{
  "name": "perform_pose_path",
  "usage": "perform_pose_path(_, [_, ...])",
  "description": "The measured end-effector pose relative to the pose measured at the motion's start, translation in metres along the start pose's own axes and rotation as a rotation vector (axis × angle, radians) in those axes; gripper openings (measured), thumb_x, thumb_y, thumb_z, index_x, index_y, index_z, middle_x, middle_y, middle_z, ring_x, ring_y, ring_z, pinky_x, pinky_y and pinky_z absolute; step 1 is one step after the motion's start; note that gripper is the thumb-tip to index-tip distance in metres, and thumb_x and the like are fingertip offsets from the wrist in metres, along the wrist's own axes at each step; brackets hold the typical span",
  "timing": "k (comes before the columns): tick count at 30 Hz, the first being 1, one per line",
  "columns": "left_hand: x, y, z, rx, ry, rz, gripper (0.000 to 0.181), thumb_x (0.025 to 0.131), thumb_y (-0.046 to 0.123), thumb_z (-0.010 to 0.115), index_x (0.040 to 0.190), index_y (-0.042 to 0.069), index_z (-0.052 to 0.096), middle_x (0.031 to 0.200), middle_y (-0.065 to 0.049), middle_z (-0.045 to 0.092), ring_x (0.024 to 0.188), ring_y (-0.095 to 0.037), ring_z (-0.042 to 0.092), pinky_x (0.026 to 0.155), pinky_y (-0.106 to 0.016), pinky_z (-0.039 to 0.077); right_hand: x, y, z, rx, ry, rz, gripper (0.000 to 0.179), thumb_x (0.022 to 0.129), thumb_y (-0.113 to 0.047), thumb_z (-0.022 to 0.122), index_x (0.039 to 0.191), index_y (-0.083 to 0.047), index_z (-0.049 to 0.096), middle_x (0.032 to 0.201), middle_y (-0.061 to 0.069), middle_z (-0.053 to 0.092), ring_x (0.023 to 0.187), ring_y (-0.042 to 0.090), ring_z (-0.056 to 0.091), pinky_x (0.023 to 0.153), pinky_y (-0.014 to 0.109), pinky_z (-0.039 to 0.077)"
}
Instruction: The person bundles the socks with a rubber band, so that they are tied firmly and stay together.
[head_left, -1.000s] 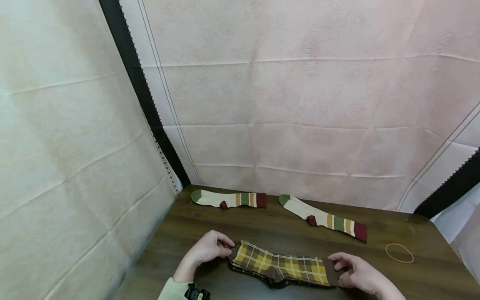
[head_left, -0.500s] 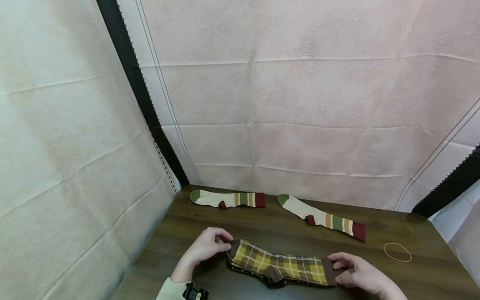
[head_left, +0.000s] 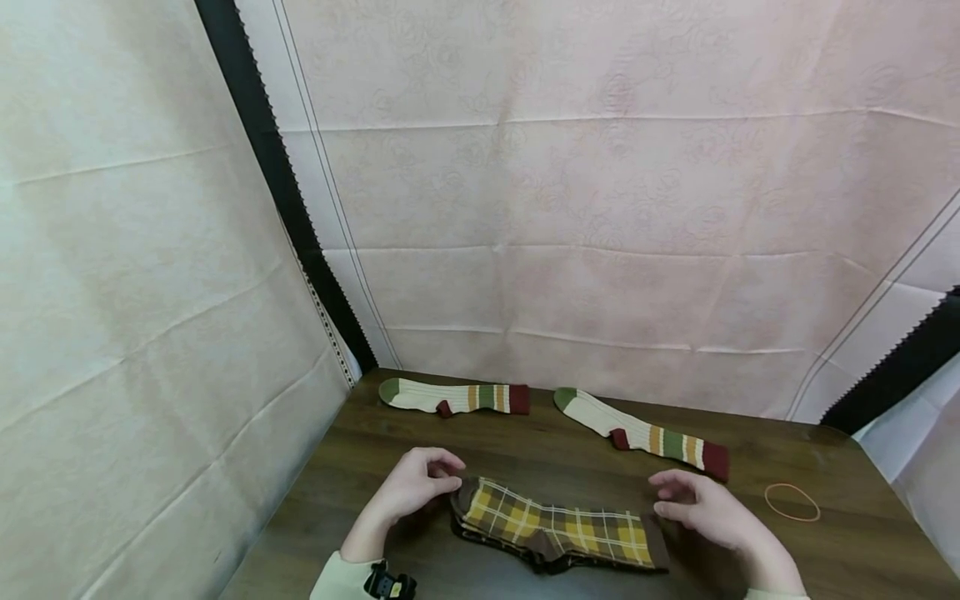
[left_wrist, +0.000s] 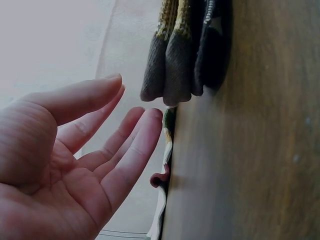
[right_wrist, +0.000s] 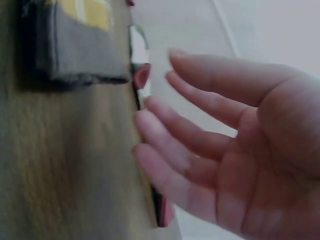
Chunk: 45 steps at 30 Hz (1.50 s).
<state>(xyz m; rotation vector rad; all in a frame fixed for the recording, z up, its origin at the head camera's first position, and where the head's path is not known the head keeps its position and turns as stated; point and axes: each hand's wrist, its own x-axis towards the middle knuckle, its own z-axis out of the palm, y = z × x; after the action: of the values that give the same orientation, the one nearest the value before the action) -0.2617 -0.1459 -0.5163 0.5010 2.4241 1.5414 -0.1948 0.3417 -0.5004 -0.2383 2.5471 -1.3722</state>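
A stack of yellow-and-brown plaid socks (head_left: 558,529) lies on the table, toes to the left and brown cuffs to the right. Beside the toe end is my left hand (head_left: 416,483); in the left wrist view its fingers are loosely bent, apart from the dark toes (left_wrist: 167,70), and nothing is between them. Past the cuff end, my right hand (head_left: 701,504) is raised a little. The right wrist view shows a gap between its relaxed fingers (right_wrist: 170,135) and the cuffs (right_wrist: 85,55).
Two cream socks with green toes and striped legs lie at the back, a left one (head_left: 457,397) and a right one (head_left: 645,433). A thin orange rubber band (head_left: 792,502) lies at the right of the wooden table (head_left: 750,450). Fabric walls (head_left: 600,208) stand behind and left.
My right hand has let go of the sock cuffs and risen away from them. The left hand has drawn slightly up and back from the toes. The socks have stayed in place.
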Motion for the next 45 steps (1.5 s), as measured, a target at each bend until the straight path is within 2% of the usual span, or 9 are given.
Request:
perform_pose_path(6, [-0.001, 0.0, 0.001, -0.005, 0.005, 0.008, 0.022, 0.096, 0.01, 0.08, 0.117, 0.002, 0.077, 0.115, -0.015, 0.074, 0.092, -0.022, 0.068, 0.073, -0.039, 0.055, 0.021, 0.002, 0.001, -0.023, 0.138, 0.037, 0.039, 0.102, -0.015, 0.075, 0.135, 0.003, 0.066, 0.125, 0.019, 0.07, 0.106, 0.022, 0.067, 0.074, 0.036, 0.059])
perform_pose_path(15, [0.001, 0.0, -0.001, 0.017, 0.006, 0.015, 0.024, 0.098, 0.013, 0.079, 0.118, 0.002, 0.077, 0.117, -0.013, 0.075, 0.094, -0.021, 0.069, 0.079, -0.039, 0.057, 0.056, 0.003, -0.002, -0.017, 0.254, 0.032, 0.041, 0.106, -0.016, 0.07, 0.14, 0.005, 0.064, 0.131, 0.024, 0.067, 0.11, 0.032, 0.069, 0.076, 0.034, 0.061])
perform_pose_path(20, [0.003, 0.002, -0.002, 0.004, 0.007, 0.021, 0.025, 0.098, 0.014, 0.08, 0.119, 0.001, 0.077, 0.118, -0.016, 0.074, 0.096, -0.021, 0.069, 0.081, -0.037, 0.058, 0.073, 0.009, -0.004, -0.122, 0.343, 0.025, 0.038, 0.105, -0.018, 0.071, 0.137, 0.0, 0.067, 0.13, 0.024, 0.068, 0.104, 0.034, 0.07, 0.077, 0.039, 0.059])
perform_pose_path(23, [0.003, 0.003, -0.001, 0.011, 0.006, 0.025, 0.026, 0.098, 0.015, 0.079, 0.12, 0.001, 0.077, 0.119, -0.016, 0.075, 0.097, -0.02, 0.069, 0.081, -0.035, 0.058, 0.083, 0.012, -0.005, -0.188, 0.383, 0.019, 0.036, 0.104, -0.019, 0.071, 0.135, -0.002, 0.069, 0.13, 0.024, 0.068, 0.11, 0.039, 0.069, 0.086, 0.048, 0.058])
perform_pose_path(26, [0.004, 0.003, -0.002, 0.018, 0.003, 0.018, 0.026, 0.099, 0.015, 0.078, 0.122, 0.002, 0.077, 0.119, -0.015, 0.074, 0.097, -0.02, 0.069, 0.081, -0.035, 0.057, 0.088, 0.013, -0.005, -0.22, 0.396, 0.002, 0.037, 0.104, -0.019, 0.071, 0.136, 0.0, 0.069, 0.131, 0.026, 0.068, 0.117, 0.045, 0.067, 0.096, 0.058, 0.054])
perform_pose_path(29, [0.005, 0.003, -0.002, 0.02, 0.002, 0.01, 0.026, 0.1, 0.015, 0.077, 0.122, 0.003, 0.077, 0.119, -0.015, 0.074, 0.096, -0.02, 0.068, 0.081, -0.036, 0.057, 0.091, 0.014, -0.003, -0.219, 0.395, 0.003, 0.038, 0.103, -0.017, 0.072, 0.136, 0.0, 0.068, 0.132, 0.026, 0.068, 0.119, 0.046, 0.067, 0.1, 0.062, 0.05])
perform_pose_path(37, [0.006, 0.003, -0.002, 0.033, -0.002, 0.015, 0.024, 0.1, 0.014, 0.076, 0.121, 0.002, 0.077, 0.119, -0.016, 0.074, 0.097, -0.021, 0.068, 0.082, -0.039, 0.057, 0.097, 0.014, -0.001, -0.209, 0.387, 0.009, 0.036, 0.102, -0.013, 0.073, 0.134, 0.001, 0.069, 0.134, 0.027, 0.067, 0.119, 0.045, 0.066, 0.094, 0.057, 0.055])
perform_pose_path(45, [0.006, 0.005, -0.005, 0.046, 0.008, 0.022, 0.023, 0.101, 0.014, 0.075, 0.121, 0.002, 0.077, 0.117, -0.013, 0.074, 0.097, -0.021, 0.067, 0.082, -0.04, 0.057, 0.102, 0.016, -0.001, -0.229, 0.372, 0.024, 0.036, 0.103, -0.014, 0.072, 0.135, 0.0, 0.068, 0.134, 0.027, 0.067, 0.119, 0.045, 0.065, 0.096, 0.059, 0.054])
